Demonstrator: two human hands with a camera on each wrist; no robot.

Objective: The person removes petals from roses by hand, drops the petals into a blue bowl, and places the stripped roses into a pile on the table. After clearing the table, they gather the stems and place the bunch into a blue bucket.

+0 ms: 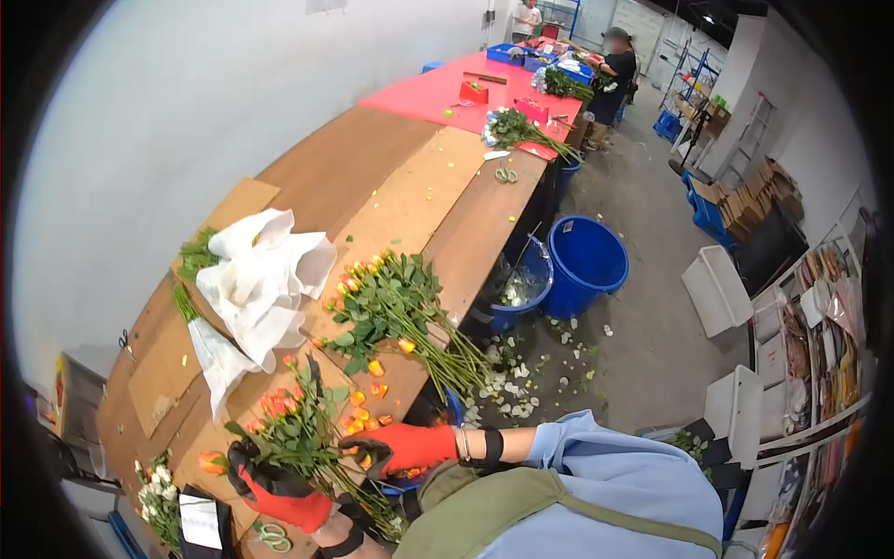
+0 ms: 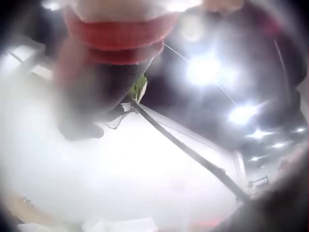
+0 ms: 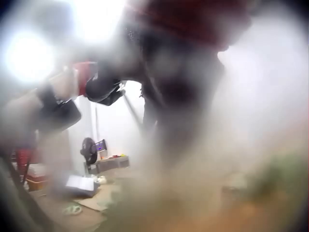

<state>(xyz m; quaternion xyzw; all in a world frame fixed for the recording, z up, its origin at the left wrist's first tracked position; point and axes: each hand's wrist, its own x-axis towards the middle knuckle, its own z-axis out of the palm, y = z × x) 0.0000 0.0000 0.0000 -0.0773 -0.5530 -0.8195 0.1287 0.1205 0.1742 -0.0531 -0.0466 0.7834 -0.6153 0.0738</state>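
Note:
An orange rose [image 1: 212,462] sticks out beside my left hand [image 1: 279,494], whose dark-palmed red glove is curled round its stem. In the left wrist view, the bare stem [image 2: 188,151] runs down to the right from the fingers of my left hand [image 2: 104,72], with a green leaf [image 2: 140,89] near the grip. Opposite, my right hand [image 1: 410,449] has its fingers curled at the stem's other end; the right wrist view shows the stem [image 3: 133,110] reaching this blurred hand [image 3: 178,72]. Coral-orange roses [image 1: 279,402] with leafy stems lie on the table beside both hands.
Orange roses with long stems [image 1: 396,312], loose petals [image 1: 358,398] and white wrapping [image 1: 261,279] lie farther up the table [image 1: 326,177]. Green scissors [image 1: 274,537] and white flowers [image 1: 158,492] are near the lower left. Blue buckets [image 1: 589,256] stand beside the table; a person [image 1: 615,79] stands beyond.

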